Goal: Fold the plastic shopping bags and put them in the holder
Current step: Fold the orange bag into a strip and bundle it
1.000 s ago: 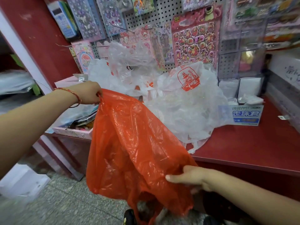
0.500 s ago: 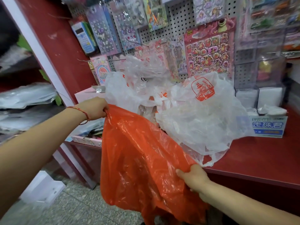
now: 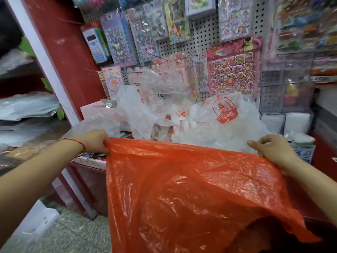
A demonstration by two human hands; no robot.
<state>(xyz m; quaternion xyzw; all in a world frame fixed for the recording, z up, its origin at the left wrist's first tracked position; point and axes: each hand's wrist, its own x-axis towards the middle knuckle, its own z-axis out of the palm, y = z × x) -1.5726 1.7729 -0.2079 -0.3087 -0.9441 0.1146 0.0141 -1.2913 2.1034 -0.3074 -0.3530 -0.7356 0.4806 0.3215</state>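
Note:
An orange plastic bag [image 3: 191,194] hangs stretched flat in front of me, its top edge level between both hands. My left hand [image 3: 94,141] grips the bag's upper left corner. My right hand [image 3: 273,148] pinches the upper right corner. Behind the bag a heap of white and clear plastic bags [image 3: 182,115] lies on the red counter [image 3: 324,148]; one of them bears an orange print. I see no holder in the head view.
A pegboard [image 3: 204,33] with hanging sticker sheets and toys stands behind the heap. A pink box [image 3: 93,108] sits at the left of the counter, white boxes [image 3: 284,121] at the right. Shelves with wrapped goods are on the left; tiled floor lies below.
My right hand has risen from the bag's lower edge to the height of my left hand, and the orange bag now spreads wide and level between them.

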